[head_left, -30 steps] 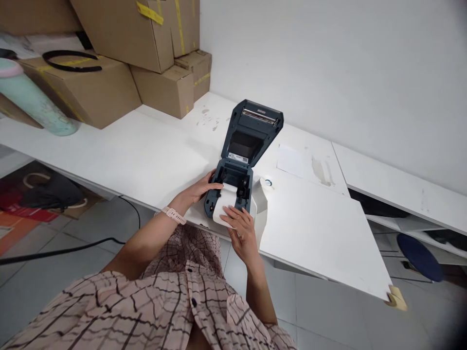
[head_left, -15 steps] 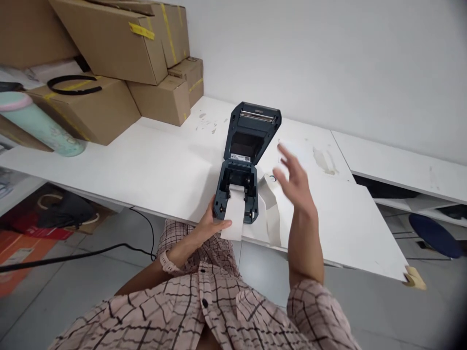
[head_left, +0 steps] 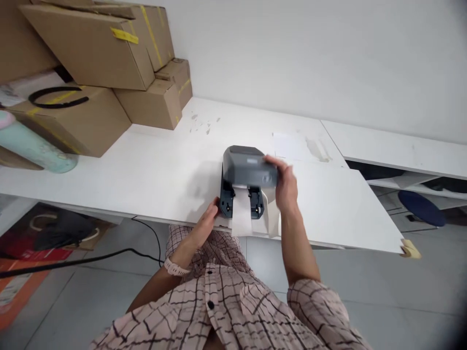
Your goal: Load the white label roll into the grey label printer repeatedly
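The right hand (head_left: pixel 286 187), at the centre-right of the frame, has its fingers bent over the right edge of the printer lid (head_left: pixel 248 167); because of the blur I cannot tell whether the thumb also closes on it. The left hand (head_left: pixel 206 221), below the centre, is open, with fingers nearly straight and close together, at the near left corner of the label printer (head_left: pixel 225 204); it grips nothing that I can see.

The printer thus lies between the two hands, near the front edge of the white table (head_left: pixel 160 160). Its long axis runs from top to bottom in the frame, with the front towards the wearer. The lid is partly lowered, tilted above the base. A white paper strip (head_left: pixel 242 214) comes out at the front and hangs past the table edge.

Farther out, cardboard boxes (head_left: pixel 87 51) are stacked in the upper left, with a mint-green tumbler (head_left: pixel 38 146) at the left edge. A dark blue stool (head_left: pixel 421 208) is at the right.
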A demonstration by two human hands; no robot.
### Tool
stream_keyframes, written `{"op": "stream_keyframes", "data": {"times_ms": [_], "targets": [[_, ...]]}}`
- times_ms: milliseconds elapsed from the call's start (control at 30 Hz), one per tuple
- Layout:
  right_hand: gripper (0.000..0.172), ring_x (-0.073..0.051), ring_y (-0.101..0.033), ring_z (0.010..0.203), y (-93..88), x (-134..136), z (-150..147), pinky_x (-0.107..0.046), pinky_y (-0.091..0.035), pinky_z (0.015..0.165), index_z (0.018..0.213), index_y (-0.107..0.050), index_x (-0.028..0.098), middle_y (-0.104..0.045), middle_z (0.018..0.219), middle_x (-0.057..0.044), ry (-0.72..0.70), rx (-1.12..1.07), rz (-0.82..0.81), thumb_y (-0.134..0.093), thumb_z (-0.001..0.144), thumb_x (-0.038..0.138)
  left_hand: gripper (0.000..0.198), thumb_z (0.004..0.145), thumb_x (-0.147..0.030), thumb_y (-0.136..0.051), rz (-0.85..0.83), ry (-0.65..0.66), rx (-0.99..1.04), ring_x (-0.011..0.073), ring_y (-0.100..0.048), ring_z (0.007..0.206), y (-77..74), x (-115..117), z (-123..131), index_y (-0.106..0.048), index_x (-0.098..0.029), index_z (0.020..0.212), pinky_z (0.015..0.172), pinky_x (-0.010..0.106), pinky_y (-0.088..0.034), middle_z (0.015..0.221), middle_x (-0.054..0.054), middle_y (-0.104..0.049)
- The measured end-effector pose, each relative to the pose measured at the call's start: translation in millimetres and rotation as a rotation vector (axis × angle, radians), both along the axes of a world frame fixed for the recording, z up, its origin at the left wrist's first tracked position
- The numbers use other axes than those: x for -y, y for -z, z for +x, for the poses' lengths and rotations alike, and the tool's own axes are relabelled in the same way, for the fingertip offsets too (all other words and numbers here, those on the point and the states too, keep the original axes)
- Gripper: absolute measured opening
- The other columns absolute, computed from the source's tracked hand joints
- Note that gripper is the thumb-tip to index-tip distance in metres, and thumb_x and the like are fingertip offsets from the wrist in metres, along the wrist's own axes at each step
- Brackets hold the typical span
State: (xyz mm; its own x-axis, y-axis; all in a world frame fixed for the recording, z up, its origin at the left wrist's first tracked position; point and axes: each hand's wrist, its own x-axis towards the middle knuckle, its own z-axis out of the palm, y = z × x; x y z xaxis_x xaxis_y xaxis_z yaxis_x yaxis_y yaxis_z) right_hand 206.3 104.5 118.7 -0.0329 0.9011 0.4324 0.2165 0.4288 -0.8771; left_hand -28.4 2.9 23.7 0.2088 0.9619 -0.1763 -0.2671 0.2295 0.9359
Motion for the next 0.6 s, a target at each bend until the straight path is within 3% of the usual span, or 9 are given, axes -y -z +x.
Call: {"op": "stream_keyframes", "data": {"times_ms": [67, 100, 233, 367, 467, 600], "targets": [[0.039, -0.029, -0.050, 0.144, 25.8, 42, -3, -0.054, -0.036, 0.123, 0.127, -0.068, 0.042, -0.062, 0.146, 0.001, 0.044, 0.009, -0.081, -0.050, 0.099, 0.061, 0.088, 0.094, -0.073, -0.041, -0.076, -0.011, 0.052, 0.0290, -0.024, 0.159, -0.5, -7, -1, -0.018, -0.027, 0.166, 0.129, 0.049, -0.024, 0.173, 0.005, -0.021], [0.040, -0.029, -0.047, 0.146, 38.0, 56, -5, -0.054, -0.033, 0.125, 0.132, -0.065, 0.042, -0.058, 0.150, 0.001, 0.082, -0.010, -0.132, -0.058, 0.096, 0.058, 0.092, 0.093, -0.075, -0.040, -0.113, -0.021, 0.058, 0.0300, -0.025, 0.158, -2.8, -10, 0, -0.014, -0.027, 0.166, 0.128, 0.051, -0.025, 0.173, 0.006, -0.022], [0.075, -0.031, -0.036, 0.153, 72.5, 73, -13, -0.060, -0.031, 0.125, 0.154, -0.042, 0.040, -0.043, 0.163, -0.003, 0.150, -0.259, -0.435, -0.070, 0.087, 0.058, 0.101, 0.088, -0.072, -0.056, -0.167, -0.072, -0.089, 0.0333, -0.021, 0.159, -19.7, -19, 10, -0.009, -0.029, 0.166, 0.127, 0.053, -0.028, 0.174, 0.006, -0.018], [0.081, -0.032, -0.040, 0.151, 80.1, 64, -14, -0.058, -0.032, 0.126, 0.155, -0.041, 0.033, -0.045, 0.162, -0.004, 0.004, -0.435, -0.603, -0.070, 0.085, 0.061, 0.102, 0.082, -0.061, -0.072, -0.106, -0.075, -0.169, 0.0362, -0.034, 0.154, -30.6, -18, 21, -0.021, -0.029, 0.165, 0.123, 0.049, -0.036, 0.170, 0.009, -0.031], [0.084, -0.032, -0.045, 0.148, 78.7, 60, -12, -0.055, -0.036, 0.125, 0.154, -0.042, 0.031, -0.049, 0.160, -0.005, -0.018, -0.446, -0.603, -0.072, 0.082, 0.063, 0.097, 0.082, -0.058, -0.074, -0.058, -0.101, -0.179, 0.0375, -0.045, 0.146, -29.2, -18, 23, -0.031, -0.022, 0.161, 0.118, 0.051, -0.042, 0.160, 0.015, -0.046], [0.098, -0.036, -0.054, 0.140, 79.7, 57, -12, -0.057, -0.046, 0.117, 0.158, -0.036, 0.028, -0.055, 0.154, -0.011, -0.010, -0.417, -0.584, -0.075, 0.076, 0.065, 0.092, 0.080, -0.056, -0.075, 0.000, -0.130, -0.193, 0.0365, -0.050, 0.142, -23.6, -24, 21, -0.039, -0.019, 0.156, 0.115, 0.049, -0.045, 0.155, 0.016, -0.053]]}}
